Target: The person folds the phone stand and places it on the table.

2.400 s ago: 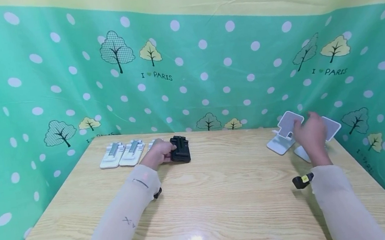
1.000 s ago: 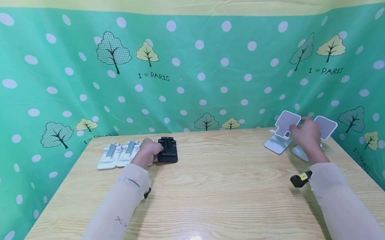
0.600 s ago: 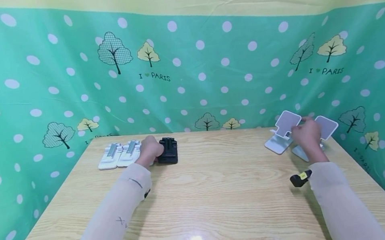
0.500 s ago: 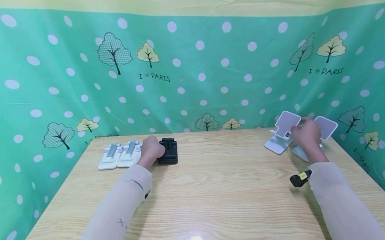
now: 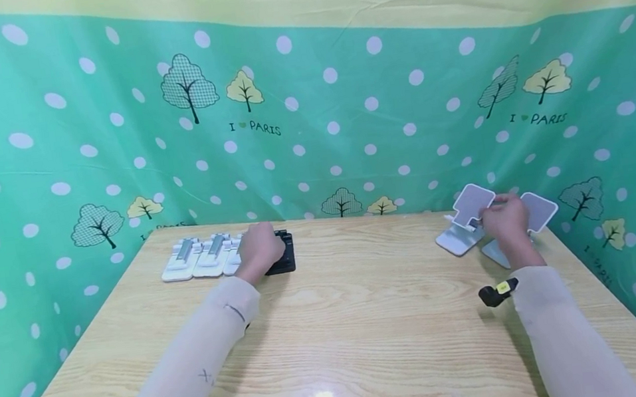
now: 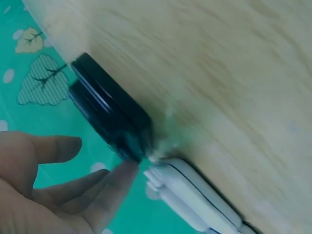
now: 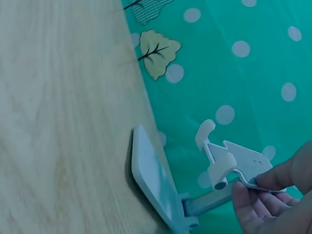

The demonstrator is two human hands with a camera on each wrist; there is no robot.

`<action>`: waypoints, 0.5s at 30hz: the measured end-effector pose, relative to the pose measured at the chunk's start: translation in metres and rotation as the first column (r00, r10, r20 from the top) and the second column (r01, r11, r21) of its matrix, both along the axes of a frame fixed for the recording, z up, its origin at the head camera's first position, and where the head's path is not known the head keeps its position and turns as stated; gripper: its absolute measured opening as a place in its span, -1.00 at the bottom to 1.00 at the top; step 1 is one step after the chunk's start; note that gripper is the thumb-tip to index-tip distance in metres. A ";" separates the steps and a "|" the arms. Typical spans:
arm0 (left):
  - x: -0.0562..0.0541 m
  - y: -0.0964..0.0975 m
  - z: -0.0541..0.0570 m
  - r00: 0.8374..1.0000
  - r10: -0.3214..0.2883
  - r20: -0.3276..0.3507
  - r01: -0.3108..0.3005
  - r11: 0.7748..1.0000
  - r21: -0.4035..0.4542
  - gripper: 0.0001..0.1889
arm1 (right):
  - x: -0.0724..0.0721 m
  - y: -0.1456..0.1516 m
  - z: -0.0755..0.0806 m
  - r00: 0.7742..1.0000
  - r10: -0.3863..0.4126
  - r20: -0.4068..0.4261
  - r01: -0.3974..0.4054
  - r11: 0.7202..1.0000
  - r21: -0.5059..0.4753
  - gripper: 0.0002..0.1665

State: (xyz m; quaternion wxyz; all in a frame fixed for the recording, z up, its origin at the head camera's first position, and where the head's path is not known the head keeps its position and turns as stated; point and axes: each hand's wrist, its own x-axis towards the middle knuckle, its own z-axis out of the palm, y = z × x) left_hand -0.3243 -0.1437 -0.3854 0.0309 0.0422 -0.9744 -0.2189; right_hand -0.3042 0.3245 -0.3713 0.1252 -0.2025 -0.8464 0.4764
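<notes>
My left hand (image 5: 262, 249) is over a black folded phone stand (image 5: 288, 264) at the back of the table, covering part of it. In the left wrist view the fingers are extended and apart, with one fingertip (image 6: 127, 168) at the near end of the black stand (image 6: 108, 100). My right hand (image 5: 505, 222) pinches the upper plate of a white unfolded phone stand (image 5: 472, 206). The right wrist view shows the thumb (image 7: 278, 176) on top of that plate (image 7: 246, 161) and the fingers below it. Another unfolded white stand (image 5: 541, 212) stands just right of this hand, partly hidden.
White folded phone stands (image 5: 184, 262) lie side by side left of the black one, the last partly behind my left hand. The wooden table (image 5: 371, 325) meets a green dotted curtain (image 5: 338, 122) at the back and sides.
The black stand has shifted left against the row of white ones. My left hand then moved from its left side to over it, uncovering more of the third white stand. My right hand stays nearly still.
</notes>
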 end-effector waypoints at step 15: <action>-0.001 0.022 -0.005 0.991 -0.079 -0.109 0.094 0.986 0.139 -0.71 | 0.004 -0.031 0.021 0.990 0.112 -0.089 -0.114 0.993 -0.019 -0.32</action>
